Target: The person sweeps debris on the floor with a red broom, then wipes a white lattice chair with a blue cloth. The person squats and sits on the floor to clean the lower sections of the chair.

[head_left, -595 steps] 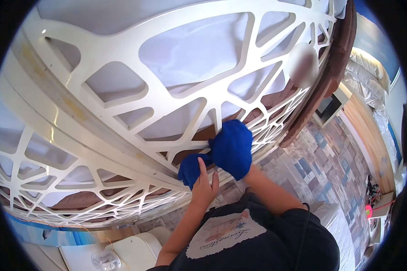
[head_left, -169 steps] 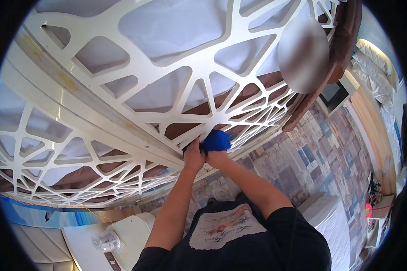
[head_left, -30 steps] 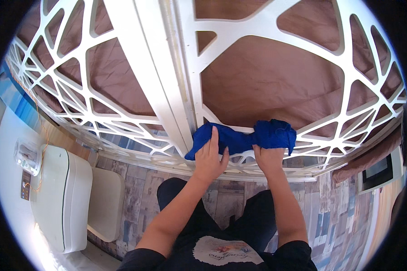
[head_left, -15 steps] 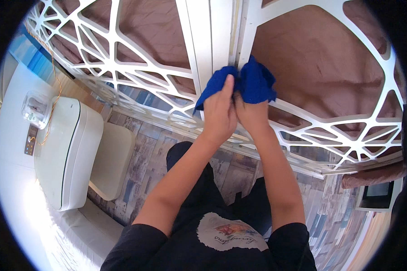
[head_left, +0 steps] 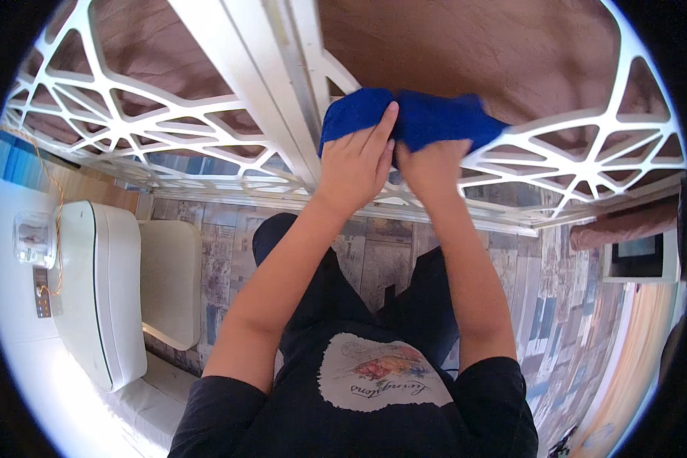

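Note:
A blue cloth point(head_left: 439, 118) is bunched against the white lattice partition point(head_left: 588, 172), just right of its upright post point(head_left: 261, 84). My left hand point(head_left: 355, 169) grips the cloth's left part, index finger lying stretched over the fabric. Close beside it, my right hand point(head_left: 433, 168) grips the right part, its fingers partly hidden and slightly blurred. The cloth's right end sticks out past that hand toward a lattice strut. Whether this is one cloth or two cannot be made out where the hands meet.
Brown fabric point(head_left: 511, 53) hangs behind the lattice. To the left stand a white rounded cabinet-like piece point(head_left: 99, 298), a pale seat point(head_left: 172, 282) and a clear container point(head_left: 34, 240) near an orange cord point(head_left: 57, 206). A dark-fronted white box point(head_left: 641, 259) is at right, above patterned plank flooring point(head_left: 382, 267).
Both hands and the cloth have moved right along the partition, away from the upright post. The cloth's right end now spreads farther out. The whole view has shifted and turned.

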A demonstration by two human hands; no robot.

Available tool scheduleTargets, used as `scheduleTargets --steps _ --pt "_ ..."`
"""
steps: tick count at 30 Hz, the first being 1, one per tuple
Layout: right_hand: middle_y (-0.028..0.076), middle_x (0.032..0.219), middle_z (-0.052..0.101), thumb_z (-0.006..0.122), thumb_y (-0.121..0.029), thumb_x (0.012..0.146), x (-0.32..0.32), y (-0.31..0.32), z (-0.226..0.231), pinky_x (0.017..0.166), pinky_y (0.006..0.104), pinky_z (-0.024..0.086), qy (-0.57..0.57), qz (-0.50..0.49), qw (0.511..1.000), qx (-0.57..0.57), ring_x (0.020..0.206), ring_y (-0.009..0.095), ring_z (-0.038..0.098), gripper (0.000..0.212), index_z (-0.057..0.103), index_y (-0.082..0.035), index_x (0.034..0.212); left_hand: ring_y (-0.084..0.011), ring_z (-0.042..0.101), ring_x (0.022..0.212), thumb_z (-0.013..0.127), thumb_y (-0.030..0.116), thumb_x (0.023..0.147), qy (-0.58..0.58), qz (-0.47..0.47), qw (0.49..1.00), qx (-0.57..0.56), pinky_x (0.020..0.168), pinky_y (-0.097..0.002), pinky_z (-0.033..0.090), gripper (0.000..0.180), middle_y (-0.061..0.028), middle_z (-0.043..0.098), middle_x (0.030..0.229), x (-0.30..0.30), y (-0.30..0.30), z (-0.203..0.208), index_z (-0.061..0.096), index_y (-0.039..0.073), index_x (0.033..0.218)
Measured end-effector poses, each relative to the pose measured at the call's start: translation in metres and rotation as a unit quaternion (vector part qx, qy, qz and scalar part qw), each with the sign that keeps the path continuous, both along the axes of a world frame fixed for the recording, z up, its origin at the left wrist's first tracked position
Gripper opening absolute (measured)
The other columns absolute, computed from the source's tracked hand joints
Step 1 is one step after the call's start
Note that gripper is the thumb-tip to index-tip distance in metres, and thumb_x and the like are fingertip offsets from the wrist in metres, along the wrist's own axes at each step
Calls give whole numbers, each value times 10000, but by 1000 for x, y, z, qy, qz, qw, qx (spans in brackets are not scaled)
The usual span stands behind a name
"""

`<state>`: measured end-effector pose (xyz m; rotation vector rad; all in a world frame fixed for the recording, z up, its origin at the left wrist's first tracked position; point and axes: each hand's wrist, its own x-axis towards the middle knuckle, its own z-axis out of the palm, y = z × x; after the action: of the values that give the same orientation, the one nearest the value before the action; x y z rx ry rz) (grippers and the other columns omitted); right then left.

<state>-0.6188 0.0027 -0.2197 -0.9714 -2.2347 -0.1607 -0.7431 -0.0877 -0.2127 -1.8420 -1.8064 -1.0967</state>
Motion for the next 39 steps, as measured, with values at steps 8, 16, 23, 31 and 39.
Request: scheduleTargets --steps 8,16,23,31,39 --pt "123 1168 626 735 -311 751 61 29 16 951 521 366 16 36 999 30 1120 358 538 434 666 -195 1163 -308 613 885 648 141 841 1 -4 998 63 810 -384 460 528 -137 652 992 13 12 2 534 71 1351" --pt "149 1141 619 730 -240 727 38 11 -1 908 546 372 206 28 976 -57 1075 411 535 408 651 -158 1119 -357 565 1003 627 150 851 -47 22 998 24 881 -452 426 485 -176 603 1079 35 21 8 544 94 1326" --pt "134 1228 604 717 -209 734 57 13 4 1047 519 347 116 76 989 -42 1224 361 501 392 656 -119 1110 -390 537 1030 592 130 876 -13 31 999 18 902 -466 399 417 -210 581 1097 41 27 18 549 42 1281" --pt "266 1323 488 642 -205 848 104 58 -11 1085 579 227 386 -40 922 -6 1255 488 387 482 530 28 1254 -384 581 929 607 125 866 -15 -64 997 45 818 -472 441 283 -193 630 984 80 68 32 615 21 1129" --pt "207 1223 571 723 -313 802 134 78 1 1126 583 222 167 -58 980 90 1226 416 457 474 615 17 1126 -347 615 890 563 117 893 12 -72 997 13 788 -455 463 229 -151 663 957 109 96 37 642 58 1099"
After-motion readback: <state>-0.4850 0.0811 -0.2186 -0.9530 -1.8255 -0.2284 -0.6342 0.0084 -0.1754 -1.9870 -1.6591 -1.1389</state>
